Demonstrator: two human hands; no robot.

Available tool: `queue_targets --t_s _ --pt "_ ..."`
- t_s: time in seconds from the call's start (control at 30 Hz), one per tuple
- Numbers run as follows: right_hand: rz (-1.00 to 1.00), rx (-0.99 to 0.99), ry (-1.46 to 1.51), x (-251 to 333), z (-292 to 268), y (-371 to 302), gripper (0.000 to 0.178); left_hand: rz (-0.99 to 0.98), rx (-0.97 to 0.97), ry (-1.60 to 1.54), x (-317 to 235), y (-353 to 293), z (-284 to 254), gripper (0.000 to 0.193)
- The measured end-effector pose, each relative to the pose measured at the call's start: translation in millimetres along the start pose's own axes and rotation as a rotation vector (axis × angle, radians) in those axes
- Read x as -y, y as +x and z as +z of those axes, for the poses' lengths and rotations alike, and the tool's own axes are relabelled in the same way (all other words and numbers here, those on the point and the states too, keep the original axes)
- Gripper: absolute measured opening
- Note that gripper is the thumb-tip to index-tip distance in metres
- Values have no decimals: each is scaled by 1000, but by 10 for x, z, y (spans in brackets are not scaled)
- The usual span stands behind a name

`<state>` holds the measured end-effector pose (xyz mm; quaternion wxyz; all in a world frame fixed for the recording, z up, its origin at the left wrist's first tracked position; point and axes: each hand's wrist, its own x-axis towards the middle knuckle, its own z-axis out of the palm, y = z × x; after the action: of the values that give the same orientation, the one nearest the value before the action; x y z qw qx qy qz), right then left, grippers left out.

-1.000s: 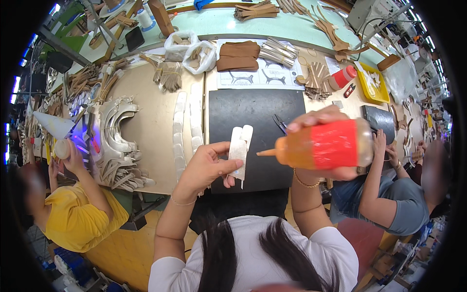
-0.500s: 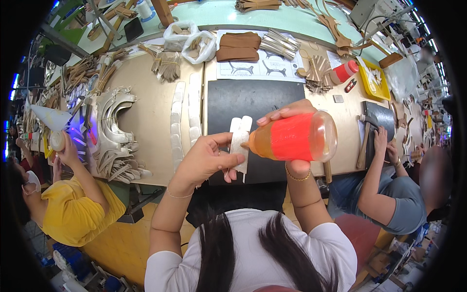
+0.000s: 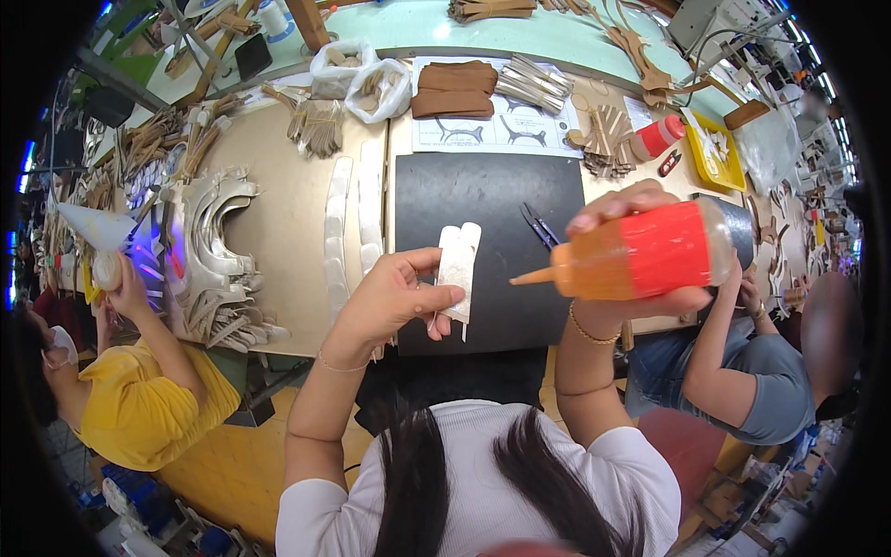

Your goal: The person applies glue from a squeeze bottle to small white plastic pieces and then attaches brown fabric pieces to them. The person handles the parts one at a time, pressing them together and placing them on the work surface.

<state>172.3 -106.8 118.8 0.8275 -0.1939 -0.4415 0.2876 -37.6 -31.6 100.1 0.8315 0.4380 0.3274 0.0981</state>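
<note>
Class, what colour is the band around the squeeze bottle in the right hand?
Red, around the orange squeeze bottle; seen in the head view.

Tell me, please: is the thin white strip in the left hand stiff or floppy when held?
The white strip is probably light and fairly stiff: the left hand pinches only one edge, yet it stands nearly straight. It looks thin, so it may bend if pushed.

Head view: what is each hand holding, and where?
Left hand pinches pale strips at their lower left edge; right hand wraps the orange glue bottle body.
</note>
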Motion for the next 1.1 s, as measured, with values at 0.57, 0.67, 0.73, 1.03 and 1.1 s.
queue_targets --t_s 0.57,0.67,0.73,1.03,1.1 --pt "14 -97 -110 148 -196 -87 91 284 -841 1251 81 1158 -775 39" --pt "-20 -143 -56 125 -189 -88 95 370 -948 1364 115 1039 -630 38" --pt "-12 -154 -46 112 -183 -92 96 419 -855 1292 229 935 -488 37" --pt "31 -78 -127 110 -175 -129 92 499 -571 1328 735 836 -25 28" --pt "40 -99 -131 130 -190 -151 92 403 -525 1230 741 855 -13 27"
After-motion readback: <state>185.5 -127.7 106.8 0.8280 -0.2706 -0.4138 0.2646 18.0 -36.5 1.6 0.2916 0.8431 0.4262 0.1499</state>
